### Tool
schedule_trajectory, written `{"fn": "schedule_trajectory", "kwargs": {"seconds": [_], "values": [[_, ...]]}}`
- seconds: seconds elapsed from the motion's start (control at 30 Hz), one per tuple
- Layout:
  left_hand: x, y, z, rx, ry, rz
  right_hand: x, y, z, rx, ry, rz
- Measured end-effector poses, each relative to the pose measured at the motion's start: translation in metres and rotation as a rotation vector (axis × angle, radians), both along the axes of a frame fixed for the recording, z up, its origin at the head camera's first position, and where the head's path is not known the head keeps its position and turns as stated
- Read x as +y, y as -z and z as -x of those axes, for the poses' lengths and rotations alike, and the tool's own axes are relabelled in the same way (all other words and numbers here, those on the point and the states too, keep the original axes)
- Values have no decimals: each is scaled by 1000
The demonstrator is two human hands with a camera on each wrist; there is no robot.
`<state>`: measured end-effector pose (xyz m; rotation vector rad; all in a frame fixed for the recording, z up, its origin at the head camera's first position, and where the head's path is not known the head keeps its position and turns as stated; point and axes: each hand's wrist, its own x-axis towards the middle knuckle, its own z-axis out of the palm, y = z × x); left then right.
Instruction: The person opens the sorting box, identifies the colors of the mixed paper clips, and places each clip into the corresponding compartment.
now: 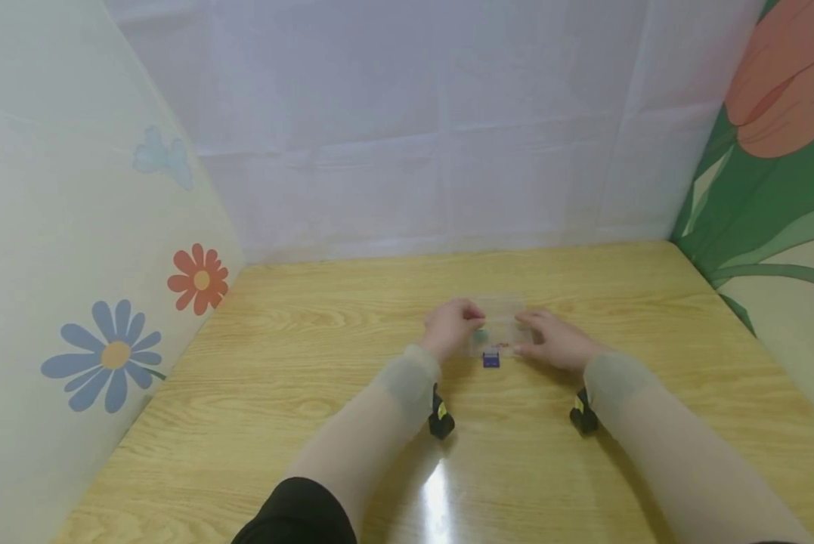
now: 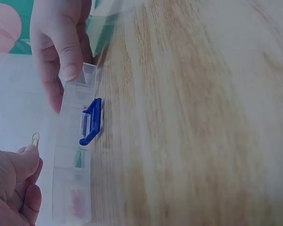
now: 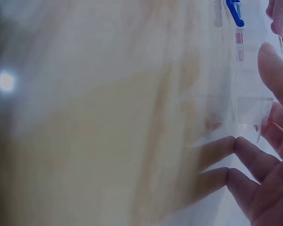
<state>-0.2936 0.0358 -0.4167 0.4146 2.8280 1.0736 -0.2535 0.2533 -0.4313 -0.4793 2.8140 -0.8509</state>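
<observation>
Your left hand [image 1: 451, 326] pinches a small golden paper clip [image 2: 35, 140] between thumb and forefinger, just beside the near-left end of the clear plastic box [image 1: 500, 332]. The clip looks like thin bent wire: light, springy and easy to drop, so I'd judge a fingertip pinch suits it best. The box lies flat on the glossy wooden table [image 1: 311, 423], mid-table between your hands. It is a long, stiff, see-through case split into small compartments, with a blue latch [image 2: 91, 121] on its near side; it is probably light and apt to slide on the smooth top. Your right hand [image 1: 555, 341] steadies its right end, thumb and fingertips on the corner.
</observation>
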Motion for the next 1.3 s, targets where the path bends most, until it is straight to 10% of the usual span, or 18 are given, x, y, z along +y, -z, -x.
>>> {"fn": "schedule_trajectory", "kwargs": {"seconds": [1.3], "values": [[24, 2, -6, 48, 7, 85, 1, 1, 1, -3, -2, -17]]}}
